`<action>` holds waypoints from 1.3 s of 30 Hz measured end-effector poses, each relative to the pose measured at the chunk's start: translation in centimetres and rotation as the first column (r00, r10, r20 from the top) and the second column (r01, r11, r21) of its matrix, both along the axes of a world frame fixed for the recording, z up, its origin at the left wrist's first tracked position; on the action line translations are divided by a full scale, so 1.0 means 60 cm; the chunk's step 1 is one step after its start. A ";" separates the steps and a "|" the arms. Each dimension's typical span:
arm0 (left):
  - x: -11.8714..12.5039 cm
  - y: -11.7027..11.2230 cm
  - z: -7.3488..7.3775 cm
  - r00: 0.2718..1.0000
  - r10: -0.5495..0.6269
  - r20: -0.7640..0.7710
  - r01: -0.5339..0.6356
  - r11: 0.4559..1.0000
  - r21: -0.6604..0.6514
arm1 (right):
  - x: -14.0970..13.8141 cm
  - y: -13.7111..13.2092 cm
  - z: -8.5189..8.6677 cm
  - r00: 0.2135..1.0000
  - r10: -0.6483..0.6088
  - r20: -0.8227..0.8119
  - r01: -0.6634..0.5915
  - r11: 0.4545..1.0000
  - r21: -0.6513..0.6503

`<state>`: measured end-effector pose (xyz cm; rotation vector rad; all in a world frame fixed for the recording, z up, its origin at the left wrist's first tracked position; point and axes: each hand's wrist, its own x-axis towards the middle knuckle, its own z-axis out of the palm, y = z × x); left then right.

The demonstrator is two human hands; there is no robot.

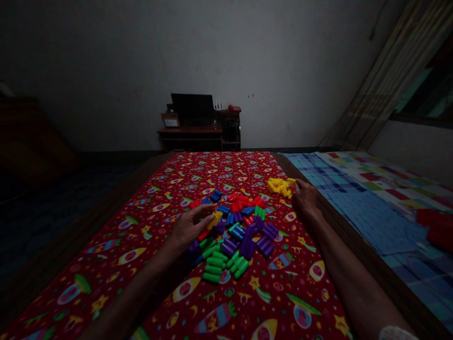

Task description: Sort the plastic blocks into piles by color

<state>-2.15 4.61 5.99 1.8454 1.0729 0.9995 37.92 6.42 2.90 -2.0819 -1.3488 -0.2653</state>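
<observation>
A heap of plastic building blocks [237, 233] in red, blue, purple and green lies on a red patterned cloth [198, 302]. My left hand [189, 225] hovers over the heap's left side and pinches a yellow block [215, 219] between thumb and fingers. My right hand [304, 198] rests further back at the right, its fingers curled against a small separate pile of yellow blocks [280, 186]; whether they grip one is hidden.
A blue checked sheet [357, 208] lies to the right of the wooden edge [339, 222]. A low wooden desk with a dark screen [198, 120] stands against the far wall. A curtain [385, 80] hangs at the right. The left side is dark.
</observation>
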 end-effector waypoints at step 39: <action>-0.081 0.065 -0.035 0.873 0.420 -0.246 -0.318 0.875 0.365 | -0.016 0.003 0.003 0.998 -0.014 0.053 0.014 1.000 0.003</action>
